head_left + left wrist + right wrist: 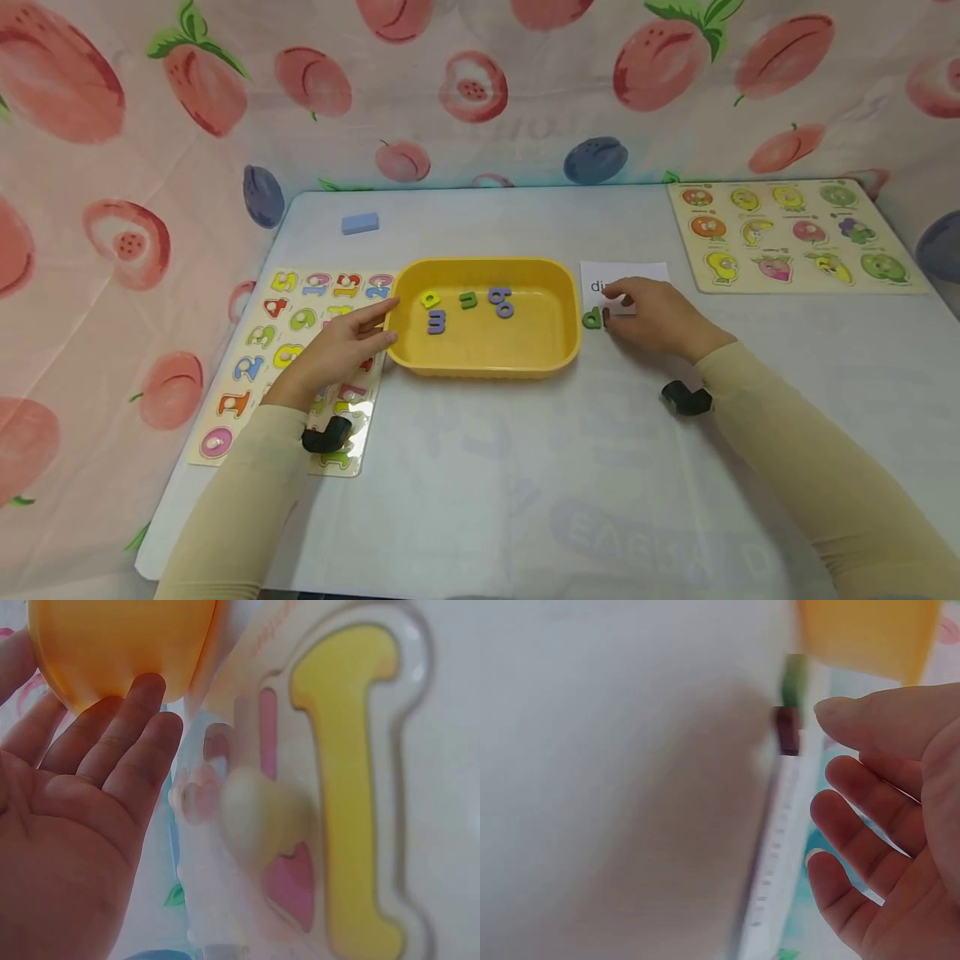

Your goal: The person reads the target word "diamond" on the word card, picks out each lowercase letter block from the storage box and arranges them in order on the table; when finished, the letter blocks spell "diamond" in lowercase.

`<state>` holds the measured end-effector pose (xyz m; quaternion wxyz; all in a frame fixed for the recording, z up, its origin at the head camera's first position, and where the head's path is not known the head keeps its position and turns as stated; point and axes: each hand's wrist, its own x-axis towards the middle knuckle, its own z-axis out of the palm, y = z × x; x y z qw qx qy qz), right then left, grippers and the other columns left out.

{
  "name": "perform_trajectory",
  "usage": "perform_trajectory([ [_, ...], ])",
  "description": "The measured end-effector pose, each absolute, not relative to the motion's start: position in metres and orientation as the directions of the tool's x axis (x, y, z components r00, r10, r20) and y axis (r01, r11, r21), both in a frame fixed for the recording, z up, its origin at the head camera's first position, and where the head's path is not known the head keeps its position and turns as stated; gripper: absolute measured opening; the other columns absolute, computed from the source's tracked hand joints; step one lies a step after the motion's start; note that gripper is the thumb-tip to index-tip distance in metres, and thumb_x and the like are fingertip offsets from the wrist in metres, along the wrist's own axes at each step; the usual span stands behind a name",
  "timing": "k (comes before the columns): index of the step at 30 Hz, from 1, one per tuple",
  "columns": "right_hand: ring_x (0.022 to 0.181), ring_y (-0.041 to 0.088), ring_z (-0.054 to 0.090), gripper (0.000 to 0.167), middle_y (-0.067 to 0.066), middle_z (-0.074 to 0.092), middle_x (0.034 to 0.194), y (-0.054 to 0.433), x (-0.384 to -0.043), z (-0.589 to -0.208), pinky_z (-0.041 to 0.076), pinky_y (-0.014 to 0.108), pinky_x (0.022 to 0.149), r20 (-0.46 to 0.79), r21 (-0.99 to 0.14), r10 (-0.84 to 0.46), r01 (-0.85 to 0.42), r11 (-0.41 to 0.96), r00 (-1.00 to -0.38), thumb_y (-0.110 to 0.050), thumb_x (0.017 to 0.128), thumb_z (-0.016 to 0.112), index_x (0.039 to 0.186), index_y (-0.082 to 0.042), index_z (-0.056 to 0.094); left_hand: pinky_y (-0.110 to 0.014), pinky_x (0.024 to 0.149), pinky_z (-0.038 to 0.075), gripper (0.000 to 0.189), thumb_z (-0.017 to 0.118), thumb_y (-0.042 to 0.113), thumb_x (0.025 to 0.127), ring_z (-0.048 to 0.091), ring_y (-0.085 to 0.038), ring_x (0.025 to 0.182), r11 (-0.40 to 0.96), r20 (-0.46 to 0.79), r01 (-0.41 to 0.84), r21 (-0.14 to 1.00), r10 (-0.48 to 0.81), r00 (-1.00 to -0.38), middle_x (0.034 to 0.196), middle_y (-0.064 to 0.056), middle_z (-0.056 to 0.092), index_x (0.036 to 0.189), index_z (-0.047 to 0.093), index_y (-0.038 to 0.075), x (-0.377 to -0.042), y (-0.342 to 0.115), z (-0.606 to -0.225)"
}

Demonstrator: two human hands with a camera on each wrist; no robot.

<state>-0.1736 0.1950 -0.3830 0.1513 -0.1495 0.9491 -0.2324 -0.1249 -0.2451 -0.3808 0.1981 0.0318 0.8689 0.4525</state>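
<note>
A yellow tray point(480, 354) stands mid-table with several toy letters inside, among them a purple m point(436, 322) and a green n point(468, 300). Against its left side rests my left hand point(337, 350), with fairly straight fingers touching the wall in the left wrist view. Right of the tray, a green letter d point(592, 318) lies below a white printed card point(630, 270), whose text is partly covered. Over the card's lower part is my right hand point(660, 318). A small dark red-brown piece point(787, 730) lies near its thumb, apart from it in the right wrist view.
A number puzzle board point(247, 392) lies under my left forearm and hand. At the back right is a fruit puzzle board point(806, 279). A blue block point(360, 223) sits at the back left. Fruit-printed cloth point(525, 125) stands behind the table.
</note>
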Motion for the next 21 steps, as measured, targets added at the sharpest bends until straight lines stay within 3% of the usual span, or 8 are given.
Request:
perform_trajectory([
  [11,0.120,0.036,0.054,0.048,0.017,0.058,0.135,0.174,-0.164,-0.350,0.045,0.054,0.103,-0.079,-0.493,-0.398,-0.311,0.813,-0.914,-0.020,0.095,0.070,0.138,-0.003,0.056,-0.043,0.110,0.040,0.060,0.060,0.026,0.103,0.043,-0.031,0.139,0.574,-0.296,-0.101,0.813,0.258,-0.920,0.159,-0.004,0.036,0.157,0.037,0.019,-0.124,-0.245,-0.379],
  [21,0.126,0.035,0.054,0.047,0.018,0.060,0.134,0.135,-0.154,-0.341,0.040,0.050,0.110,0.084,-0.503,-0.565,-0.525,0.687,-0.821,-0.018,0.094,0.071,0.135,0.002,0.058,-0.042,0.110,0.039,0.059,0.060,0.027,0.102,0.043,-0.030,0.139,0.569,-0.298,-0.105,0.816,0.257,-0.920,0.159,-0.003,0.035,0.157,0.037,0.021,-0.125,-0.246,-0.381],
])
